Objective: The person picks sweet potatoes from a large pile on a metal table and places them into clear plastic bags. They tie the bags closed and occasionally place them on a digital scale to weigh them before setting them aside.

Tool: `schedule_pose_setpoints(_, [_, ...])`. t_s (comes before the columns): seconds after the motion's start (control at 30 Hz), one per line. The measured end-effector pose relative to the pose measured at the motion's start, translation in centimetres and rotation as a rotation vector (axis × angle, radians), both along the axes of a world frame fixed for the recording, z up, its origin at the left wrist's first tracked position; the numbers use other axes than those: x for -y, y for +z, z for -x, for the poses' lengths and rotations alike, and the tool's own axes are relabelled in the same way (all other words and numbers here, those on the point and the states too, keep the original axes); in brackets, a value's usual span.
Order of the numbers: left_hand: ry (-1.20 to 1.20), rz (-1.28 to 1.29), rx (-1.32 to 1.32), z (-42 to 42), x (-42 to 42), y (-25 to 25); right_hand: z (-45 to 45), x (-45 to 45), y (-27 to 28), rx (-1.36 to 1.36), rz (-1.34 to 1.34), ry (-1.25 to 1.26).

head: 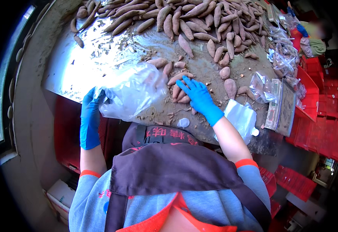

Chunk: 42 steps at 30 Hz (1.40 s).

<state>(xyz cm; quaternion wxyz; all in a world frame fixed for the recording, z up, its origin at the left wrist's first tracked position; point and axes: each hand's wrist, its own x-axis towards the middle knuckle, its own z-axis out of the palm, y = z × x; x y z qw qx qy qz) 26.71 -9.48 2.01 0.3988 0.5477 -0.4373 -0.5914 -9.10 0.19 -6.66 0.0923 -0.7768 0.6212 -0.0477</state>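
My left hand (90, 116), in a blue glove, grips the rim of a clear plastic bag (128, 92) at the table's near edge. Sweet potatoes show blurred through the bag's far right side. My right hand (200, 97), also gloved in blue, reaches over a small group of sweet potatoes (178, 93). Its fingers are spread, and the fingertips touch or nearly touch a long sweet potato (178, 78) there; the palm hides part of the group. Just beyond the bag lie more sweet potatoes (158, 62).
A large heap of sweet potatoes (198, 20) covers the table's (145, 43) far side. To the right are a stack of plastic bags (240, 119), a weighing scale (279, 107), filled bags (285, 55) and red crates (325, 127). Another person (314, 37) in blue gloves is at far right.
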Motion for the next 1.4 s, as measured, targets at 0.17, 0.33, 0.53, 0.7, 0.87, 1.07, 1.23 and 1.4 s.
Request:
schedule_pose_setpoints(0.17, [0.018, 0.002, -0.034, -0.3, 0.4, 0.2, -2.2, 3.8, 0.2, -0.149, -0.128, -0.116])
schedule_pose_setpoints(0.33, [0.035, 0.074, -0.061, 0.6, 0.4, 0.3, -3.5, 3.3, 0.1, -0.089, -0.054, -0.193])
schedule_pose_setpoints(0.53, [-0.024, 0.041, -0.08, 1.0, -1.0, 0.9, 2.1, -0.6, -0.4, 0.681, -0.067, -0.451])
schedule_pose_setpoints(0.7, [-0.023, -0.112, -0.15, 4.0, -2.3, 0.5, 6.7, -6.2, 1.0, 2.366, -0.411, -0.486])
schedule_pose_setpoints(0.87, [-0.28, -0.155, -0.162, 10.0, -2.5, -2.1, 4.9, -7.7, 0.7, 2.506, -0.308, -0.471])
schedule_pose_setpoints(1.07, [-0.381, -0.25, -0.045, 12.8, -2.1, -5.5, 2.7, -8.0, 4.8, 2.513, 0.047, -0.322])
schedule_pose_setpoints(1.23, [-0.445, -0.478, -0.242, 14.9, -3.8, -6.3, -1.8, -5.6, 5.2, 2.219, -0.015, -0.213])
schedule_pose_setpoints(1.4, [-0.342, -0.595, -0.511, 12.2, -4.5, -5.1, -6.0, -2.4, 0.5, 0.605, 0.046, -0.227])
